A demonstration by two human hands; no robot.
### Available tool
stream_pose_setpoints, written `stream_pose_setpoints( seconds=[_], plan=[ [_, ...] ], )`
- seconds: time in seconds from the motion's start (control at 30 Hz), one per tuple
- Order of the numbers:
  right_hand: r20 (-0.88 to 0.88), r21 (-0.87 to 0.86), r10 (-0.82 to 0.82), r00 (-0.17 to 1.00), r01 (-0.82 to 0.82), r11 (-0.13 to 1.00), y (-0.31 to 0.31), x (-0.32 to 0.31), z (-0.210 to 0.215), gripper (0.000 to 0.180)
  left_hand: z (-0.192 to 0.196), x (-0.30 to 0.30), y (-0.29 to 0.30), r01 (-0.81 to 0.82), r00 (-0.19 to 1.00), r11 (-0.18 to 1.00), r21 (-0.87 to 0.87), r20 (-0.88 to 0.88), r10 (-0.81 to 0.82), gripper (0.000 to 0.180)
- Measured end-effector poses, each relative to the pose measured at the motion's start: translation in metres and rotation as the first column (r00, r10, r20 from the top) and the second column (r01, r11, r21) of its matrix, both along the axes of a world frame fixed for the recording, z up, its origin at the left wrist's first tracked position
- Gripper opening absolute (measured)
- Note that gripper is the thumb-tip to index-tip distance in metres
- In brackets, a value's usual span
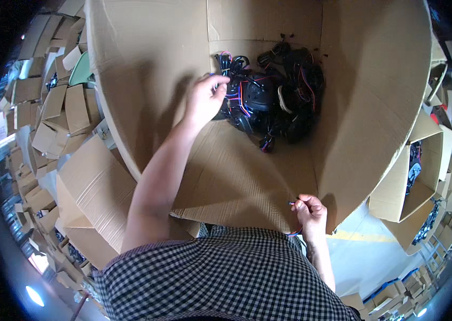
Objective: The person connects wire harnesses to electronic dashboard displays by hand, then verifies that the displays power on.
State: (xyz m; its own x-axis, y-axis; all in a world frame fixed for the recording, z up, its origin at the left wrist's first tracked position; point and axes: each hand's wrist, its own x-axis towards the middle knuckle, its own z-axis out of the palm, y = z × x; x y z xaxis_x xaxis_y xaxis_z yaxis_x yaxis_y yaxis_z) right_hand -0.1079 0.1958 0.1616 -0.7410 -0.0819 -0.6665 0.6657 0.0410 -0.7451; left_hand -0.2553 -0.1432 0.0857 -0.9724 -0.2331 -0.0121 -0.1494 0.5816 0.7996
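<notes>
A pile of black molded parts (261, 96) with coiled black cables and thin red, blue and pink wires lies in the large cardboard box (258, 182). At the pile's left edge is my left hand (204, 99), its index finger and thumb apart, with no firm grip showing. Its other fingers are partly hidden. Close to the box's near edge, my right hand (311, 211) is closed in a pinch on the end of a thin wire (292, 203). More colored wires (294, 234) show below that hand, against my checkered clothing.
High cardboard walls surround the pile. Another open carton (95, 198) stands at the left, and a smaller carton with dark parts (410, 176) stands at the right. A green plastic chair (81, 69) is at the far left. Many cartons fill the surroundings.
</notes>
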Motion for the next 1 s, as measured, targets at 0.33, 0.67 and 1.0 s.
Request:
stream_pose_setpoints(
  seconds=[0.33,0.67,1.0],
  plan=[
    [0.083,-0.059,-0.072,0.994,0.077,0.995,0.002,-0.002,-0.001,0.013,-0.148,-0.007,0.046,0.356,0.926,0.716,-0.600,0.329,-0.185,0.023],
    [0.059,-0.067,0.001,0.998,0.003,0.998,-0.002,-0.004,0.002,0.014,-0.124,-0.004,0.037,0.345,0.925,0.788,-0.511,0.044,-0.377,0.016],
    [0.012,-0.384,-0.063,0.998,0.063,0.921,-0.001,-0.008,0.039,0.019,0.068,0.107,0.110,0.177,0.966,0.684,0.707,0.008,-0.258,0.006]
  ],
)
